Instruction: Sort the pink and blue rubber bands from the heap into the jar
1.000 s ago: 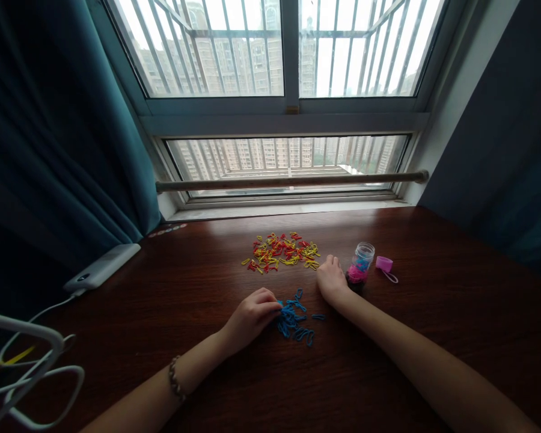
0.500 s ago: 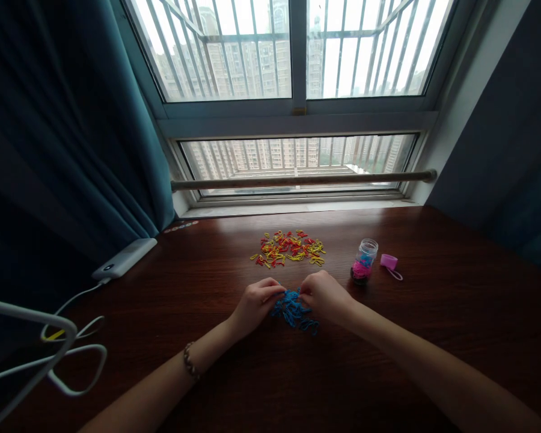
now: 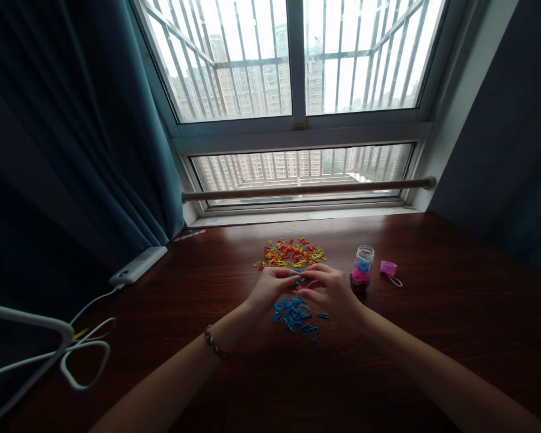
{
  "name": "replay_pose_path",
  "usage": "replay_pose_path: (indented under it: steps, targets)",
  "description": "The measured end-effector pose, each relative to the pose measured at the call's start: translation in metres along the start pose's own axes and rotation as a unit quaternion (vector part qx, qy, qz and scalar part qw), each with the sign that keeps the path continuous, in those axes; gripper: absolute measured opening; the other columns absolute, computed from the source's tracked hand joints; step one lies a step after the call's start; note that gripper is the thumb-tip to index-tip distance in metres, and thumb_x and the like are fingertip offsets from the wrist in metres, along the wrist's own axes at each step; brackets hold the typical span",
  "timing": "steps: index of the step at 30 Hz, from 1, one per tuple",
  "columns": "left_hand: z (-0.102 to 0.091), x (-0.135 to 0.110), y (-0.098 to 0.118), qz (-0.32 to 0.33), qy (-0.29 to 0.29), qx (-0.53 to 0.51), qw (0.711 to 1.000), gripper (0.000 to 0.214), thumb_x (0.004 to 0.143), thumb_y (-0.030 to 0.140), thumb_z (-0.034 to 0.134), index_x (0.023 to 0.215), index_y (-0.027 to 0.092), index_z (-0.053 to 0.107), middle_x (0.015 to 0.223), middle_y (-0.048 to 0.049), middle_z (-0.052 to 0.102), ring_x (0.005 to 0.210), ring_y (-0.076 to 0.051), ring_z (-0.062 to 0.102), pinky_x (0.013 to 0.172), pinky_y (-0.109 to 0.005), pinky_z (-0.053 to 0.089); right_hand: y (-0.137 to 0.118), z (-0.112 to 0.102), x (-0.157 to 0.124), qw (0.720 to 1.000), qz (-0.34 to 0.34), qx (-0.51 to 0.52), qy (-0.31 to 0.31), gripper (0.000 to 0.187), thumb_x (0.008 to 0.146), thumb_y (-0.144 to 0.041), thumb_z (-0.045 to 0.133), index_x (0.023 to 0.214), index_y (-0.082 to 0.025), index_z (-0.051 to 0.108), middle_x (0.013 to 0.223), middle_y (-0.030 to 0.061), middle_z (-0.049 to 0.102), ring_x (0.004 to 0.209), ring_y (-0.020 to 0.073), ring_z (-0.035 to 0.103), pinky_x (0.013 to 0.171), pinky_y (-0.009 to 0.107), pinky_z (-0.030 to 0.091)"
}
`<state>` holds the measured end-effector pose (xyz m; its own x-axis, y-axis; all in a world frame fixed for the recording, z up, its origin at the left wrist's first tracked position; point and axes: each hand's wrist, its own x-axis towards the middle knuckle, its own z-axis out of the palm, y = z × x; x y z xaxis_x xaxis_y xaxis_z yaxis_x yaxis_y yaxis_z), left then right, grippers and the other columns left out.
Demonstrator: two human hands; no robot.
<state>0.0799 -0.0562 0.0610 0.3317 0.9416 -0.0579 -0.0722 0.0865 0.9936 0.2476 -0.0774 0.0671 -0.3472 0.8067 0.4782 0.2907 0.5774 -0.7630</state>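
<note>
My left hand and my right hand meet above the desk, both closed in a pinch. Between their fingertips are small blue rubber bands, partly hidden by the fingers. Just below the hands lies a loose pile of blue rubber bands, with a single one set apart at its right. Beyond my fingers, red and yellow rubber bands are spread on the desk.
A clear jar with pink, blue and dark bands stands to the right, beside its pink lid. A white power bank with a white cable lies at left, by the blue curtain. The wooden desk reaches the window.
Both hands have risen from the blue pile and moved away from me, carrying blue rubber bands at the fingertips. One blue band now lies apart at the pile's right. The view has shifted slightly.
</note>
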Motion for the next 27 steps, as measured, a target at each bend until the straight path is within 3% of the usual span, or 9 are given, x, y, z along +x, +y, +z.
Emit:
replay_pose_path:
  steps: [5, 9, 13, 20, 24, 27]
  targets:
    - [0.018, 0.006, 0.006, 0.029, 0.040, -0.040, 0.998, 0.035, 0.056, 0.033, 0.074, 0.079, 0.009, 0.060, 0.068, -0.0046, 0.066, 0.058, -0.014, 0.062, 0.057, -0.026, 0.052, -0.003, -0.010, 0.001, 0.995, -0.002, -0.062, 0.073, 0.013, 0.076, -0.022, 0.057, 0.083, -0.020, 0.067, 0.082, 0.0043, 0.063, 0.076, 0.0147, 0.060, 0.070, 0.024, 0.048]
    - [0.026, 0.009, 0.001, 0.047, 0.047, -0.026, 0.997, 0.030, 0.058, 0.035, 0.073, 0.067, 0.008, 0.061, 0.060, -0.0038, 0.064, 0.053, -0.013, 0.060, 0.055, -0.025, 0.051, 0.000, -0.012, 0.000, 0.993, -0.002, -0.080, 0.087, 0.013, 0.077, -0.019, 0.055, 0.081, -0.020, 0.068, 0.079, 0.0037, 0.066, 0.075, 0.0144, 0.060, 0.070, 0.024, 0.046]
    - [0.027, 0.010, -0.007, 0.022, 0.063, -0.068, 0.995, 0.030, 0.058, 0.032, 0.073, 0.074, 0.008, 0.067, 0.065, -0.0053, 0.065, 0.056, -0.011, 0.057, 0.057, -0.022, 0.047, 0.008, -0.009, 0.000, 0.988, 0.014, -0.112, 0.102, 0.011, 0.076, -0.020, 0.057, 0.076, -0.019, 0.068, 0.073, 0.0031, 0.066, 0.069, 0.0141, 0.059, 0.066, 0.023, 0.044]
    - [0.022, 0.003, -0.003, -0.102, -0.056, -0.174, 0.978, 0.026, 0.054, 0.003, 0.069, 0.080, 0.007, 0.068, 0.078, -0.0079, 0.067, 0.072, -0.009, 0.059, 0.073, -0.017, 0.043, 0.023, -0.002, -0.001, 0.982, 0.042, -0.152, 0.101, 0.008, 0.071, -0.017, 0.059, 0.069, -0.018, 0.066, 0.068, 0.0020, 0.065, 0.063, 0.0137, 0.058, 0.059, 0.023, 0.040]
    - [0.016, 0.003, 0.005, -0.126, -0.123, -0.168, 0.970, 0.029, 0.055, -0.001, 0.062, 0.082, 0.007, 0.068, 0.086, -0.0092, 0.067, 0.081, -0.013, 0.060, 0.080, -0.018, 0.042, 0.028, -0.003, -0.001, 0.983, 0.046, -0.159, 0.081, 0.010, 0.071, -0.014, 0.057, 0.072, -0.019, 0.066, 0.069, 0.0014, 0.066, 0.065, 0.0139, 0.059, 0.061, 0.023, 0.040]
    - [0.010, 0.006, 0.005, -0.147, -0.128, -0.149, 0.969, 0.029, 0.053, -0.002, 0.064, 0.081, 0.008, 0.067, 0.088, -0.0094, 0.067, 0.088, -0.016, 0.060, 0.082, -0.020, 0.042, 0.033, -0.004, -0.001, 0.984, 0.054, -0.158, 0.067, 0.012, 0.072, -0.013, 0.055, 0.073, -0.019, 0.066, 0.068, 0.0011, 0.065, 0.063, 0.0136, 0.059, 0.060, 0.023, 0.040]
